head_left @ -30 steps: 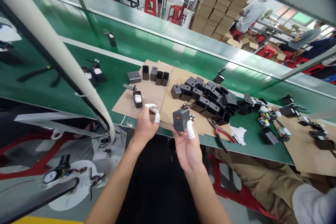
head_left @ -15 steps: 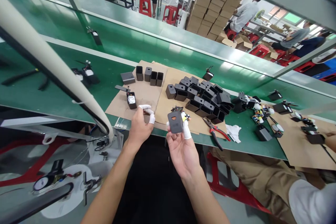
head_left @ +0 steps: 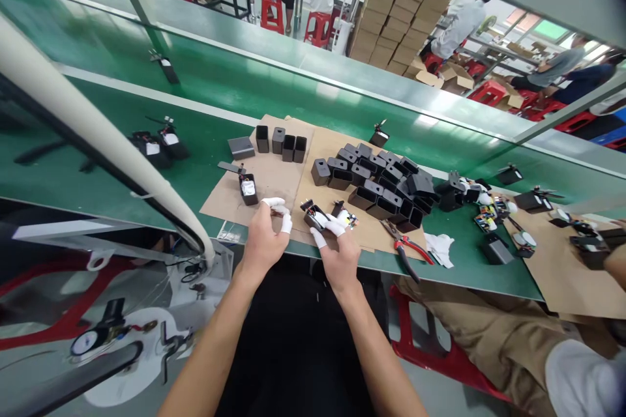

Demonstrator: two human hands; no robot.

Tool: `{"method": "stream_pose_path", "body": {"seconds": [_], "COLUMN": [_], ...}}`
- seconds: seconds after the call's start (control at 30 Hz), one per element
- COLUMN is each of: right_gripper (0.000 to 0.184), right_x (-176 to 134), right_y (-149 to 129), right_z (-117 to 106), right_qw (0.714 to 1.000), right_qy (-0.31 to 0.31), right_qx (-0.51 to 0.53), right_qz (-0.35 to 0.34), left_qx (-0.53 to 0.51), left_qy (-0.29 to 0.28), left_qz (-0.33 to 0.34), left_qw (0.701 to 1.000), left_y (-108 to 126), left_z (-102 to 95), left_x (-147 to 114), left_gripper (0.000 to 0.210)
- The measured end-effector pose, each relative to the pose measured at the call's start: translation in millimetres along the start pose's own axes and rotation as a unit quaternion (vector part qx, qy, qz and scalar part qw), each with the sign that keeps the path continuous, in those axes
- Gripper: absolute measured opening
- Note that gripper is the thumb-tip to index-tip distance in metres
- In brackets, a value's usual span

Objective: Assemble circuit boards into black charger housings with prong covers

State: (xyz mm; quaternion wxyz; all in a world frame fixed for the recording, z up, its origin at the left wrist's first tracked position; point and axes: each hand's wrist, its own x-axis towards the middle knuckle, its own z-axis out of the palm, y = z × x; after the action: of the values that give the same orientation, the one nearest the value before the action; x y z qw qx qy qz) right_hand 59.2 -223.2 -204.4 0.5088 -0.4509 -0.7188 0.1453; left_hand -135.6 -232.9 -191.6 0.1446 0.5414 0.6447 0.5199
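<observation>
My right hand [head_left: 340, 251], white covers on its fingertips, grips a small black plastic case [head_left: 309, 220] low over the cardboard. The case's open end shows white material and dark wires. Just beyond that hand lies a small circuit board [head_left: 348, 217] with yellow parts. My left hand [head_left: 264, 234] is empty, its covered thumb and forefinger curved and apart. Past its fingers stands another black case [head_left: 248, 190] with white stuffing and a flat black lid piece [head_left: 229, 167] on wires. Several empty black cases [head_left: 379, 192] sit grouped on the right half of the cardboard [head_left: 288, 180].
Red-handled pliers [head_left: 405, 249] and a white cloth [head_left: 439, 249] lie to the right. A pale post [head_left: 147, 176] slants across the left side. Several black cases stand behind the left hand. At the far right a co-worker's hand [head_left: 617, 264] reaches over another cardboard sheet [head_left: 552, 273].
My right hand has turned palm-down and lowered the case to the cardboard, so its open end now shows instead of its flat face. My left hand has stayed nearly still.
</observation>
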Motion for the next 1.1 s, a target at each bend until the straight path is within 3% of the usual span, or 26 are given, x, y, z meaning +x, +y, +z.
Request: {"method": "stream_pose_path", "body": {"seconds": [0.6,0.8,1.1], "right_gripper": [0.035,0.037,0.031], "right_x": [0,7,8], "right_y": [1,-10,-12], "right_z": [0,-1,15], "right_qw": [0.998,0.998,0.997], "right_qy": [-0.029,-0.025,-0.061], "right_qx": [-0.036,-0.020,0.033], "right_qz": [-0.050,-0.056,0.031], "left_qx": [0.001,-0.004,-0.008], "left_qy": [-0.006,-0.006,0.001], "left_qz": [0.002,0.002,-0.013], "left_qw": [1.000,1.000,1.000], "left_y": [-2,-3,-7], "left_z": [-0.3,0.1,2.2], "left_x": [0,0,1], "left_gripper": [0.024,0.024,0.022]}}
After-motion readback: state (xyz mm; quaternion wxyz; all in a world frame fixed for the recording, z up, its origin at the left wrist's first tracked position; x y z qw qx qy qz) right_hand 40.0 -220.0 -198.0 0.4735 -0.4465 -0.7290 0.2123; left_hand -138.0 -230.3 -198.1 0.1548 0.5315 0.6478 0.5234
